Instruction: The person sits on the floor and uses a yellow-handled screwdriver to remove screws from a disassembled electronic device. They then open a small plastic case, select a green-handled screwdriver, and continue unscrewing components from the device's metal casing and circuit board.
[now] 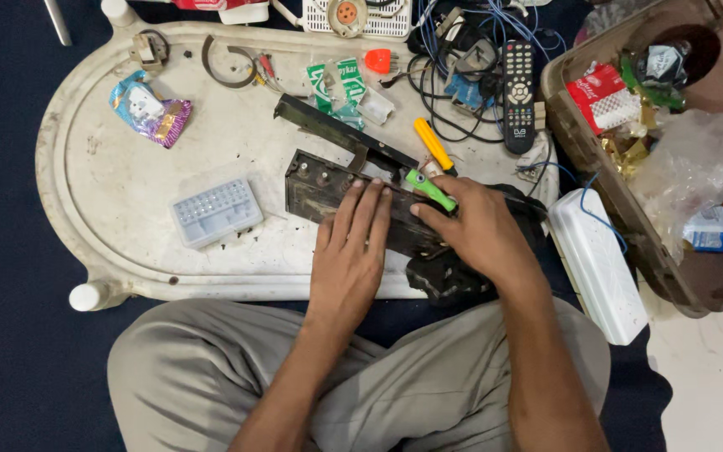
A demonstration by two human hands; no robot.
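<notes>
While the person is sitting cross-legged on a dark mat, both hands are working over a long dark metal casing (328, 188) that is lying across the near edge of a white oval tray (94, 176). The left hand (349, 251) is lying flat on the casing, its fingers stretched out and slightly spread, holding nothing and only pressing down. The right hand (479, 230) is gripping a green-handled screwdriver (430, 191), fingers curled closed around the handle, with the tool pointing up-left toward the casing's top edge; its tip is too small to make out. A black metal bar (340, 134) is lying just behind the casing, angled from upper left to lower right. A yellow-handled screwdriver (433, 144) is resting just beyond the right hand. A grey plastic bit box (215, 211) is sitting to the left of the casing, well apart from the left hand. A black remote control (519, 94) is lying among tangled blue and black cables at the tray's far right. A white rectangular box (600, 268) is lying on the mat beside the right forearm, and a brown open case (587, 151) full of packets is standing further right.
</notes>
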